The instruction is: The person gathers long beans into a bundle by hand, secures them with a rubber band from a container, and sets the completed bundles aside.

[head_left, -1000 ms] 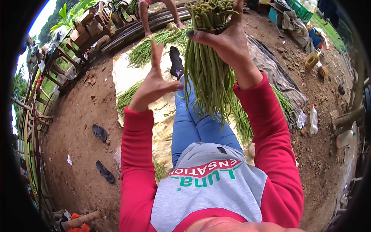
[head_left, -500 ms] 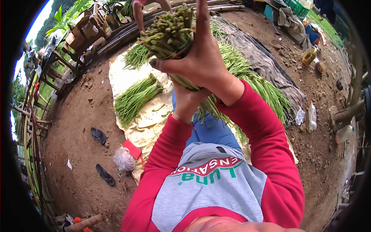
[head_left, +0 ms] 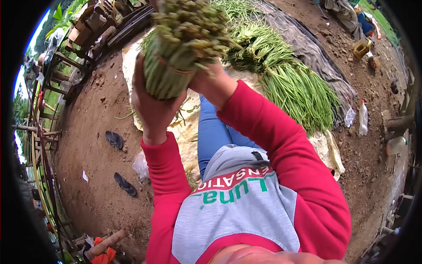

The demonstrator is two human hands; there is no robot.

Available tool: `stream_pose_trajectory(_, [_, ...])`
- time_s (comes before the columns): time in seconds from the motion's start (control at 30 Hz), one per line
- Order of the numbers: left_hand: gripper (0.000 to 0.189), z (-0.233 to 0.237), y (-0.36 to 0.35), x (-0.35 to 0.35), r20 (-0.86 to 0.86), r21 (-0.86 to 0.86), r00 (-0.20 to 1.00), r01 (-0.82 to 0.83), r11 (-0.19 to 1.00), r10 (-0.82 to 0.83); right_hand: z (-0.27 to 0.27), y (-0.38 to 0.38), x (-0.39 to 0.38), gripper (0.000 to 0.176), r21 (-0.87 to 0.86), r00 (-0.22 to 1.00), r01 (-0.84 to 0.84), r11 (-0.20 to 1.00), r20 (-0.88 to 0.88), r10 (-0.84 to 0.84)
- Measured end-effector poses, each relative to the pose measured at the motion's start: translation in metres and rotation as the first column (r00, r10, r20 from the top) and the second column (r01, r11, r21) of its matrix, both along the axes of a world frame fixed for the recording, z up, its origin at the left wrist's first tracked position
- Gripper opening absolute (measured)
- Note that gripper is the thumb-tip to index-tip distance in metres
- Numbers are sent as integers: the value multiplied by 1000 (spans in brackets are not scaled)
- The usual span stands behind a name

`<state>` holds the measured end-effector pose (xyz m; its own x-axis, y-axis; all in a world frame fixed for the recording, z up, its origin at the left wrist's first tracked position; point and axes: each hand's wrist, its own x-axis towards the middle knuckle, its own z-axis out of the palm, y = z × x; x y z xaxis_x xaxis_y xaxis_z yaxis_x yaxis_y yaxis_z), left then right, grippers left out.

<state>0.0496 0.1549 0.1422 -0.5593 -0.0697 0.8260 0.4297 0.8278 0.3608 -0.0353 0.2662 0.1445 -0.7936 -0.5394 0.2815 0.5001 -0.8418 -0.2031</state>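
A thick bundle of long green beans (head_left: pixel 169 75), cut ends toward the camera, is held up in front of me. A thin reddish band runs around it. My left hand (head_left: pixel 151 108) is wrapped around the bundle's left and lower side, fingers curved against the beans. On the other side, my right hand (head_left: pixel 214 83) grips the bundle; most of its fingers are hidden behind the beans. Beyond my hands, a large pile of loose long beans (head_left: pixel 303 94) lies on a pale sheet (head_left: pixel 327 152).
A dark tarp (head_left: pixel 303 39) extends behind the pile. Two dark flip-flops (head_left: pixel 125 184) and a clear plastic bag (head_left: pixel 140 165) lie to the left. On the right are a plastic bottle (head_left: pixel 363 118) and a yellow jug (head_left: pixel 361 48). A wooden fence (head_left: pixel 41 145) stands far left.
The bean bundle has moved left and closer to the camera, and its band now shows. My left hand has shifted left around it. My right hand's raised finger has dropped behind the beans.
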Motion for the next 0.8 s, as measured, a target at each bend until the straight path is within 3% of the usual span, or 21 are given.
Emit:
stream_pose_trajectory(0.03, [99,-16,-9,-5,67,-151,998,33,988,-23,-44,2,-6,56,148,990,73,986,-132,-54])
stream_pose_trajectory(0.1, [96,-37,3,-6,219,-357,975,121,926,-43,-117,16,-6,51,48,988,46,998,-151,-39])
stream_pose_trajectory(0.17, [98,-95,18,-9,392,-261,911,244,934,-128,-204,33,-6,40,-137,992,-45,990,112,60])
stream_pose_trajectory(0.2, [101,-127,28,-10,473,-177,865,282,943,-170,-252,43,-9,39,-73,960,-54,996,270,72])
stream_pose_trajectory(0.27, [97,-193,50,-9,687,72,691,243,967,-225,-258,79,13,37,154,890,-44,987,455,-31])
stream_pose_trajectory(0.3, [97,-201,54,-12,651,78,727,224,971,-220,-256,85,15,34,309,848,13,951,500,-174])
stream_pose_trajectory(0.33, [96,-208,56,-17,614,84,759,209,974,-216,-253,90,12,34,266,883,-13,964,455,-114])
stream_pose_trajectory(0.4, [95,-200,58,-30,646,140,723,202,969,-244,-241,98,-2,31,363,851,-74,929,509,-131])
stream_pose_trajectory(0.47, [97,-197,58,-39,699,152,674,189,970,-241,-260,111,-16,28,397,887,-52,916,440,-141])
stream_pose_trajectory(0.53, [101,-199,56,-42,777,55,604,217,975,-178,-283,143,-22,23,732,848,133,668,265,-458])
stream_pose_trajectory(0.6, [101,-205,61,-43,821,-9,557,227,974,-122,-254,202,-4,27,913,803,93,397,167,-572])
stream_pose_trajectory(0.67, [96,-202,61,-44,790,3,600,203,979,-127,-224,269,25,27,973,835,57,225,77,-545])
stream_pose_trajectory(0.73, [95,-198,63,-43,825,-21,558,195,981,-93,-215,344,67,23,998,918,-33,-55,9,-395])
stream_pose_trajectory(0.8, [95,-200,65,-45,803,16,577,224,975,-146,-193,388,115,19,956,937,-147,-255,52,-346])
